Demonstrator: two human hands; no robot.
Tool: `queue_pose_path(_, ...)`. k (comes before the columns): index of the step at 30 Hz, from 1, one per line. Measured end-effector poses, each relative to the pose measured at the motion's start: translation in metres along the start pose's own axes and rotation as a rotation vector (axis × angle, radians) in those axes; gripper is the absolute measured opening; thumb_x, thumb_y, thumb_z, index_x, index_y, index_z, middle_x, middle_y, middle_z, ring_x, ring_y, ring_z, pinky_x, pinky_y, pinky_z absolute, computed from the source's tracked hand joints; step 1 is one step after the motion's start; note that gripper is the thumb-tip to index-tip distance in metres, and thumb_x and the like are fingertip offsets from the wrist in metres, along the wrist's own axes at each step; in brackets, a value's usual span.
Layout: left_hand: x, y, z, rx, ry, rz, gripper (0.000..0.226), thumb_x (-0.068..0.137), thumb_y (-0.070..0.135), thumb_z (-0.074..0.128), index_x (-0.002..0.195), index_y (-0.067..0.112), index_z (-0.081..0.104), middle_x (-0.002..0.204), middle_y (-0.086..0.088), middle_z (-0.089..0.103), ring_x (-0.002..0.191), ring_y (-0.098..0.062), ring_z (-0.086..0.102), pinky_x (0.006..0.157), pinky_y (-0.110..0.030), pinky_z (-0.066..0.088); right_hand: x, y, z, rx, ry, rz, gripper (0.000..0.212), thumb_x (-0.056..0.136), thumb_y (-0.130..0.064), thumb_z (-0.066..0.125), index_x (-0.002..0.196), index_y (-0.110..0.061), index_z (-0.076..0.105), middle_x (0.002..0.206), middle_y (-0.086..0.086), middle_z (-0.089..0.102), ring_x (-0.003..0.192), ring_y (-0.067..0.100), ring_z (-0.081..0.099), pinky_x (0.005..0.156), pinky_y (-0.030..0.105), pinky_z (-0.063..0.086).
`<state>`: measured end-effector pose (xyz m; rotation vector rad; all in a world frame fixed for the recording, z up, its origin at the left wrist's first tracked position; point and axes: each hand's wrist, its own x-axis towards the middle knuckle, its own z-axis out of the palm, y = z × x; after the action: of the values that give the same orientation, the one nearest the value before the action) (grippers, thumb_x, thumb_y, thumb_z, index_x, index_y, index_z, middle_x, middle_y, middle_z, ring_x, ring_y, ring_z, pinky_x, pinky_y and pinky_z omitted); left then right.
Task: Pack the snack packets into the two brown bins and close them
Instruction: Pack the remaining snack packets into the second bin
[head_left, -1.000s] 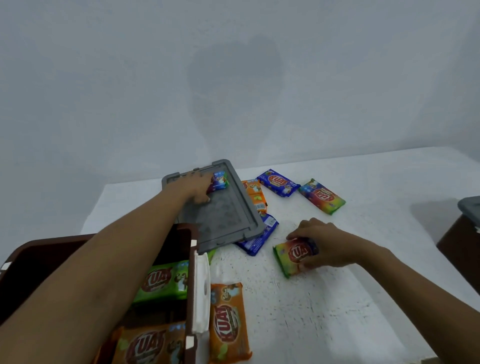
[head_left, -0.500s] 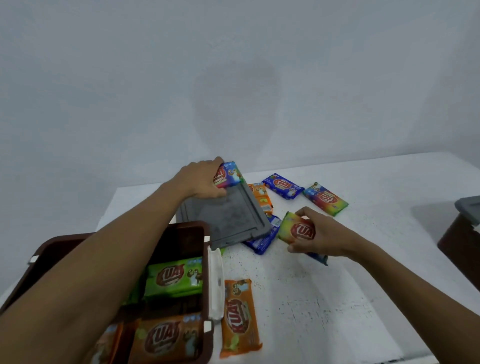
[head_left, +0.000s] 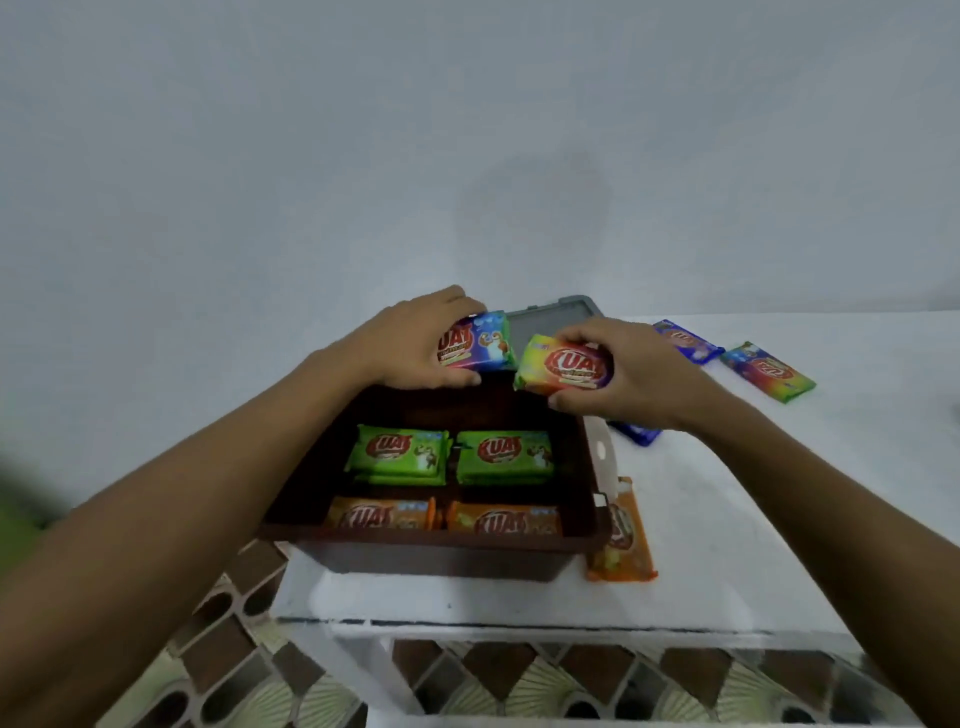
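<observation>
The brown bin (head_left: 431, 548) is standing open on the white worktop (head_left: 727, 519), near its front edge. Four packets are lying flat inside it. The left green packet (head_left: 397, 452) and the right green packet (head_left: 504, 454) are sitting side by side in the middle row. The left orange packet (head_left: 382, 514) and the right orange packet (head_left: 504, 519) are sitting side by side in the near row. The far row of the bin is showing bare dark floor.

The left hand (head_left: 410, 348) is grasping a blue-and-red packet (head_left: 483, 340), with fingers over its top edge and thumb under its lower edge. It is holding the packet above the far left part of the bin. The right hand (head_left: 639, 374) is grasping a yellow-and-red packet (head_left: 566, 366) in the same way, above the far right part. The two held packets are nearly meeting at their inner ends.

A white latch (head_left: 602, 452) is hanging on the bin's right wall. A loose orange packet (head_left: 623, 545) is lying on the worktop against that wall. The grey lid (head_left: 556, 312) is lying behind the bin, mostly hidden by the hands. A blue packet (head_left: 636, 431) is protruding from under the right wrist. Farther right, a second blue packet (head_left: 685, 340) and a rainbow packet (head_left: 769, 371) are lying on the worktop. A patterned tile floor (head_left: 519, 675) is showing below the worktop.
</observation>
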<state>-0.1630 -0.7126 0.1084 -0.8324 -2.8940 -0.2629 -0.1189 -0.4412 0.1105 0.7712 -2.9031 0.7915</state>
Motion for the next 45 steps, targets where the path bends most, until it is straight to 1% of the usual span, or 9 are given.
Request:
queue_pose_path(3,-0.035,-0.009,0.003,0.019,-0.064,-0.034,0.081,0.073,0.059,0.073,0.139,0.029,0.036,0.132,0.008,0.050,0.112,-0.013,0.052,0.090,-0.035,0.046,0.008,-0.026,0.022,-0.145,-0.080,-0.031,0.074,0.075,-0.055,0.073,0.138,-0.026,0.046,0.120,-0.008,0.053,0.100,0.009,0.048,0.082,0.026,0.043)
queue_pose_path(6,-0.059,-0.013,0.014,0.093,-0.127,-0.009,0.072,0.071,0.060,0.071,0.129,0.032,0.041,0.119,0.010,0.053,0.105,-0.012,0.052,0.084,-0.037,0.049,0.018,-0.041,0.049,-0.325,-0.130,-0.069,0.062,0.075,-0.055,0.071,0.127,-0.033,0.047,0.119,-0.007,0.060,0.099,0.015,0.055,0.084,0.035,0.048)
queue_pose_path(9,-0.071,-0.017,0.030,0.232,-0.203,0.014,0.071,0.070,0.064,0.069,0.128,0.031,0.042,0.117,0.008,0.052,0.105,-0.014,0.053,0.081,-0.039,0.051,0.024,-0.042,0.072,-0.564,-0.170,-0.111,0.042,0.080,-0.051,0.065,0.113,-0.029,0.051,0.111,-0.004,0.059,0.103,0.021,0.054,0.084,0.039,0.042)
queue_pose_path(12,-0.075,-0.018,0.043,0.430,-0.319,0.010,0.074,0.074,0.058,0.070,0.135,0.027,0.043,0.121,0.003,0.050,0.108,-0.019,0.053,0.073,-0.038,0.051,0.023,-0.035,0.088,-0.679,-0.199,-0.130,0.035,0.087,-0.040,0.061,0.118,-0.024,0.057,0.111,0.002,0.057,0.100,0.022,0.058,0.078,0.036,0.045)
queue_pose_path(16,-0.074,-0.016,0.046,0.451,-0.324,-0.031,0.071,0.077,0.048,0.074,0.137,0.023,0.044,0.123,0.001,0.048,0.111,-0.022,0.054,0.065,-0.034,0.038,0.022,-0.034,0.093,-0.711,-0.153,-0.144,0.035,0.087,-0.041,0.062,0.117,-0.023,0.060,0.108,0.001,0.064,0.092,0.020,0.063,0.073,0.033,0.047)
queue_pose_path(26,-0.076,-0.014,0.052,0.425,-0.268,-0.114,0.073,0.078,0.045,0.073,0.139,0.024,0.038,0.129,-0.001,0.054,0.110,-0.026,0.058,0.070,-0.035,0.041,0.023,-0.031,0.096,-0.687,-0.124,-0.047,0.033,0.084,-0.047,0.066,0.102,-0.019,0.063,0.094,0.000,0.068,0.082,0.017,0.063,0.078,0.034,0.054)
queue_pose_path(33,-0.077,-0.014,0.051,0.432,-0.255,-0.125,0.069,0.077,0.048,0.072,0.134,0.024,0.041,0.126,-0.001,0.056,0.105,-0.026,0.060,0.068,-0.035,0.041,0.022,-0.032,0.091,-0.502,-0.094,-0.009,0.023,0.082,-0.044,0.069,0.090,-0.023,0.062,0.092,-0.005,0.064,0.085,0.014,0.060,0.074,0.031,0.053)
queue_pose_path(40,-0.078,-0.012,0.052,0.352,-0.171,-0.080,0.060,0.079,0.073,0.051,0.118,0.027,0.051,0.110,0.004,0.060,0.093,-0.021,0.061,0.066,-0.033,0.043,-0.005,-0.026,0.076,0.143,0.493,0.182,0.012,0.094,-0.025,0.060,0.085,-0.016,0.061,0.084,-0.005,0.060,0.074,0.000,0.050,0.063,0.011,0.035)
queue_pose_path(45,-0.067,-0.002,0.040,0.249,-0.016,-0.013,0.032,0.090,0.057,0.048,0.098,0.025,0.052,0.093,0.007,0.059,0.082,-0.016,0.056,0.063,-0.033,0.047,-0.046,0.011,0.081,0.209,0.525,0.318,0.011,0.098,-0.013,0.051,0.096,-0.011,0.062,0.093,0.005,0.063,0.084,0.013,0.056,0.067,0.017,0.040)
